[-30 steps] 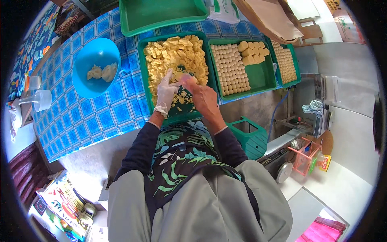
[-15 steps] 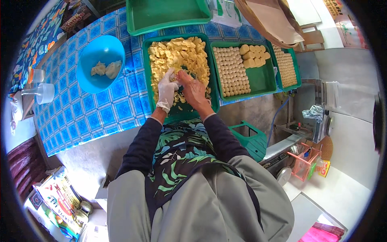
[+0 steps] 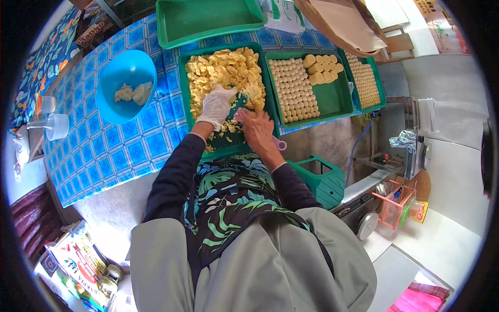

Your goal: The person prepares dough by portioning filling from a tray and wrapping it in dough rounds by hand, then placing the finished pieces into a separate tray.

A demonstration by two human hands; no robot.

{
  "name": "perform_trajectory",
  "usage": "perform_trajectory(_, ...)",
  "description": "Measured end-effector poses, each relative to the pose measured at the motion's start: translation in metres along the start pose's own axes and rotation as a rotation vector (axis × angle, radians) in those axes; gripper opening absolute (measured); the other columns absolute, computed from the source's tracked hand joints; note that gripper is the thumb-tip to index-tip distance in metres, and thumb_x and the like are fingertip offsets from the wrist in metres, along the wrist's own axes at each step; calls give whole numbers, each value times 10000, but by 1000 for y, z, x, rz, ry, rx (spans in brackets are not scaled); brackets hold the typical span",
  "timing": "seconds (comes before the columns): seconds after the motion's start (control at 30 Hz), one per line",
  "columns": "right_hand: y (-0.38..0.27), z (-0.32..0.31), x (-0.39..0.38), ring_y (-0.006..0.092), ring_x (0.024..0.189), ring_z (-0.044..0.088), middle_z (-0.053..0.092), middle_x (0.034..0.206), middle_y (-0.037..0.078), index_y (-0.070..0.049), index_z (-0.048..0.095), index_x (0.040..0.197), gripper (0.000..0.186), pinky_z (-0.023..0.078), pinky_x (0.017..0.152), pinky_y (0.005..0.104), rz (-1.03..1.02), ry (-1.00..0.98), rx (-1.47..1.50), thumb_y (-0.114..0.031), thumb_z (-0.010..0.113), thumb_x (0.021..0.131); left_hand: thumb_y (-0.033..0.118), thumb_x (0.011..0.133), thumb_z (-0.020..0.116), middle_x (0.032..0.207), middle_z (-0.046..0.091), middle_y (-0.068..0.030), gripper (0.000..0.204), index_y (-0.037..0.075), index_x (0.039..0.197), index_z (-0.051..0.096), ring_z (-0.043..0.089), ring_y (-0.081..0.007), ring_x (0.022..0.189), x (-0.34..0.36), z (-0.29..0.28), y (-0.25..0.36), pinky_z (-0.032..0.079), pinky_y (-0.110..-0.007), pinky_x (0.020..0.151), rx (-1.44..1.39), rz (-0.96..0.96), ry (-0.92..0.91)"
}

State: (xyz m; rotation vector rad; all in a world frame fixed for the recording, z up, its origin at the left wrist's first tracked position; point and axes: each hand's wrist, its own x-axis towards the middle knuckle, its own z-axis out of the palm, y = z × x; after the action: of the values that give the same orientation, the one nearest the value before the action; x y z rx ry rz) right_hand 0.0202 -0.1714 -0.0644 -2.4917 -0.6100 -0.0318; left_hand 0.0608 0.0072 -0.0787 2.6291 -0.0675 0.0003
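My gloved left hand (image 3: 215, 108) is in the green tray (image 3: 184, 69) among crumbly yellow dough pieces (image 3: 223, 65), its fingers curled; whatever they hold is hidden. My bare right hand (image 3: 257, 129) grips a pink utensil (image 3: 280, 143) low in the tray's right part, its looped handle showing beside the hand; its working end is mostly hidden. Small bits of dough lie scattered on the green tray bottom between and below my hands.
A blue bowl (image 3: 115, 70) with white dough lumps stands left, near clear containers (image 3: 54, 127). Right are trays of small balls (image 3: 291, 88) and yellow rounds (image 3: 322, 67). Behind are a green tray (image 3: 208, 21) and wooden tray (image 3: 340, 23). A green stool (image 3: 322, 184) stands below.
My right hand has moved down and rightward, away from the left hand, and the pink handle now shows beside it. My left hand has shifted slightly upward into the dough.
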Motion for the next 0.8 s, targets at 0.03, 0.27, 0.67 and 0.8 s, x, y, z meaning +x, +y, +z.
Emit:
perform_trajectory(0.03,-13,-8,2,327,955,668,677,1144,137,-204,661,1170,290,525,729,435,42,-79,-276,-275,585,900,165,728,668,944,603,-206,372,165,1100,668,639,-382,874,1,-2,-4,519,-457,737,-20,15,-14)
perform_trajectory(0.27,3,12,38,311,756,651,672,811,154,-65,683,819,171,496,681,421,415,18,331,-211,746,756,157,717,650,889,579,-231,187,25,839,596,634,-408,786,-8,4,3,504,-490,691,-64,23,92)
perform_trajectory(0.67,-10,22,67,324,715,639,653,778,160,-40,633,833,337,506,655,407,449,-120,151,-182,832,602,108,694,702,907,559,-176,247,57,890,559,609,-382,837,-36,4,15,491,-459,678,-204,-27,333)
perform_trajectory(0.8,-13,-2,59,302,829,644,669,831,136,-85,659,922,333,525,741,430,538,-154,638,-91,818,631,134,690,716,913,557,-166,316,47,960,577,596,-368,860,-71,-14,10,493,-446,708,-266,-150,304)
